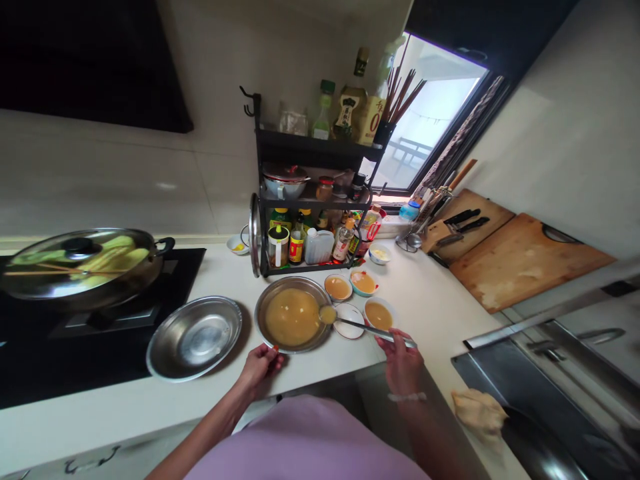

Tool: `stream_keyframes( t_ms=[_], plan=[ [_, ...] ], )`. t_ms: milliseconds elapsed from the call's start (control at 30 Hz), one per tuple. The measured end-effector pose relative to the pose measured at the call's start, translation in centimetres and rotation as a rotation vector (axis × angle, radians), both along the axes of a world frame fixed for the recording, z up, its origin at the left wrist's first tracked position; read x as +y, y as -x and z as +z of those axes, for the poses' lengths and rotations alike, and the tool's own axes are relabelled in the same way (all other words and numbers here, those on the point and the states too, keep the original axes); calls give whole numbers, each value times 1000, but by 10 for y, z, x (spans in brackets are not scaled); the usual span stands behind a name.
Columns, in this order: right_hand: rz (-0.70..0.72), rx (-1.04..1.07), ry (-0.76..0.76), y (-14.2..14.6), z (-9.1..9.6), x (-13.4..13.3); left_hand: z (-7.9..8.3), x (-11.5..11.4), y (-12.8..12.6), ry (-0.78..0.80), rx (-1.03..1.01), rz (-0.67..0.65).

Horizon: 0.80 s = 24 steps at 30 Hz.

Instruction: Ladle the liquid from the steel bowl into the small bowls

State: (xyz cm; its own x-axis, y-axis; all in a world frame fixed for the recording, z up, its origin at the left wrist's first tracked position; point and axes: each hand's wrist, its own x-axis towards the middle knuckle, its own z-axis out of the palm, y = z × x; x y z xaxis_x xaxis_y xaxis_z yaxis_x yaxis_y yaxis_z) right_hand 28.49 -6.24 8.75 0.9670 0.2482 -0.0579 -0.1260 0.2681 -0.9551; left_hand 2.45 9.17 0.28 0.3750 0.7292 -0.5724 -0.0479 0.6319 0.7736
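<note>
My right hand (403, 363) is closed around the handle of a metal ladle (363, 326). The ladle's bowl, with yellowish-brown liquid in it, hangs over the right rim of a metal basin (259, 312). More of this cloudy liquid (293, 317), with small pale bits, fills the basin's bottom. At the near rim, my left hand (263, 365) grips the basin's edge, thumb on top. Just right of the basin sits a small white bowl (353, 329), partly behind the ladle. Around it stand small bowls of similar liquid: one bowl (337, 287), another bowl (364, 282) and a third bowl (380, 313).
Left of the basin lies a metal basin without liquid (197, 340). A lidded pan (85, 267) stands on the black stove (115, 347). A rack (320, 200) with bottles rises behind. Cutting boards (530, 257) lean at right, near the sink (530, 393) and a cloth (480, 412).
</note>
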Motion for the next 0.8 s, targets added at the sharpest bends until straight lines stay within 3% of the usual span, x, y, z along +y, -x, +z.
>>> stream_keyframes(
  t_ms=[233,500,667,800],
  plan=[
    [-97,-114,67,-19,8,-23,4,-1,0,5,6,5],
    [72,-564,448,-5,-1,-44,4,-1,0,4,9,4],
    [249,-979,343,8,10,-43,4,0,-1,13,11,6],
    [297,-1051,229,22,8,-25,5,0,-1,12,14,4]
  ],
)
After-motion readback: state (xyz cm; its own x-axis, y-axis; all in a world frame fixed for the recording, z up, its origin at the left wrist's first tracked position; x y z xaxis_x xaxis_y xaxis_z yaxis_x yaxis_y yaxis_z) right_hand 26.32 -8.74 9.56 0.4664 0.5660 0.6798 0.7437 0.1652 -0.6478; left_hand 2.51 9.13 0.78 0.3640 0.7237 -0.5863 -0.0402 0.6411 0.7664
